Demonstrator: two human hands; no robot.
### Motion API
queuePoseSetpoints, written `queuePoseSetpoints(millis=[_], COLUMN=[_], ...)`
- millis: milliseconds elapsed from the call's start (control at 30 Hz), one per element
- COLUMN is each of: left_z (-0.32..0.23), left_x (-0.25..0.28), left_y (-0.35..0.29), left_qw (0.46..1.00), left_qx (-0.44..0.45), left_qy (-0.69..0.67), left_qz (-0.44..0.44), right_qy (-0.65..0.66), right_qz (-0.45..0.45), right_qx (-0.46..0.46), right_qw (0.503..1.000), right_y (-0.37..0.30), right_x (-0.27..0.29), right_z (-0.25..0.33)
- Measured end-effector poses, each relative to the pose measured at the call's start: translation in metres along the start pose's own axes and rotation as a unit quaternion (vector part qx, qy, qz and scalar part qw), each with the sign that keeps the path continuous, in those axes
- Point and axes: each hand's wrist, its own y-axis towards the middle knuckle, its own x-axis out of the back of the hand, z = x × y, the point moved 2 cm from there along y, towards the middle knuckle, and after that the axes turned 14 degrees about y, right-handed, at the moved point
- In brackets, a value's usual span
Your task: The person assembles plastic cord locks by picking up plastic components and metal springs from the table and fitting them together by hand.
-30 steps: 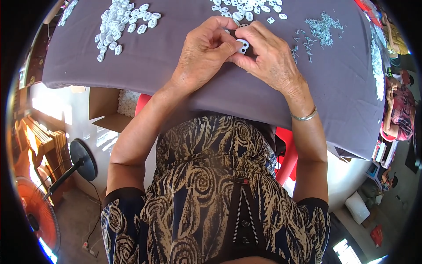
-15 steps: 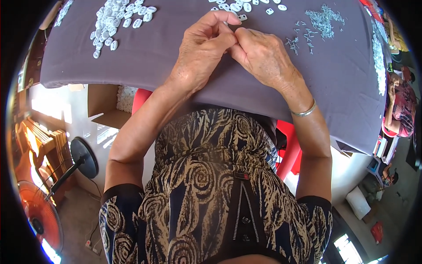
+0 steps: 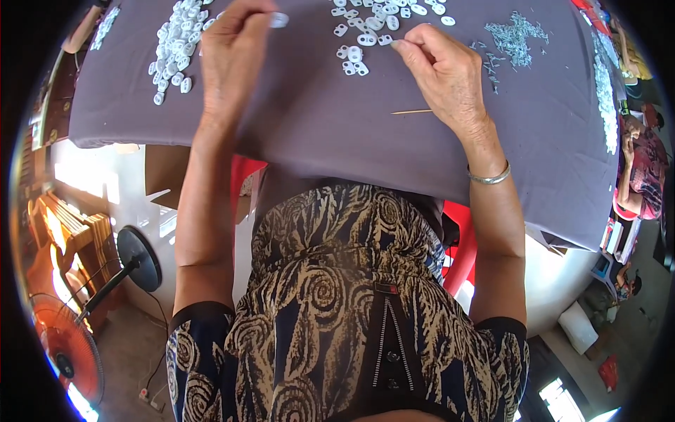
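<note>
My left hand (image 3: 235,56) is raised at the far side of the table, its fingers closed on a small white oval plastic piece (image 3: 279,20). Motion blurs this hand a little. Beside it lies a heap of white oval pieces (image 3: 179,42). My right hand (image 3: 450,74) is curled, thumb and forefinger together; what they hold, if anything, is hidden. Its fingertips are close to a white two-holed piece (image 3: 384,40) at the edge of the middle group of white pieces (image 3: 373,24). A thin wooden stick (image 3: 410,112) lies on the cloth by my right hand.
A grey cloth (image 3: 316,126) covers the table. Small metal screws or pins (image 3: 517,42) lie heaped at right. A cardboard box (image 3: 165,172) is under the left edge, with a fan (image 3: 67,344) on the floor. Another person (image 3: 638,169) is at far right.
My hands were together at the table's middle. Now they are apart: the left has moved left and away with the white oval piece, the right slightly right. The stick has come into sight.
</note>
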Motion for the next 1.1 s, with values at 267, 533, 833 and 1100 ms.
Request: queuePoseSetpoints(millis=[267, 533, 833, 1100], left_z=[0.004, -0.006, -0.017, -0.015], left_x=[0.03, -0.026, -0.036, -0.039], left_y=[0.015, -0.019, -0.027, -0.03], left_qw=[0.967, 0.999, 0.995, 0.993], left_qx=[-0.128, -0.036, -0.069, -0.082], left_qy=[0.043, 0.023, -0.002, 0.006], left_qz=[-0.217, 0.025, 0.073, 0.089], right_qy=[0.006, -0.012, -0.012, -0.012], right_qz=[0.08, 0.091, 0.06, 0.038], right_qx=[0.039, 0.027, -0.005, -0.041], right_qw=[0.996, 0.995, 0.998, 0.998], right_y=[0.002, 0.003, -0.002, 0.002], right_x=[-0.017, -0.039, -0.008, 0.002], right_z=[0.009, 0.013, -0.012, -0.008])
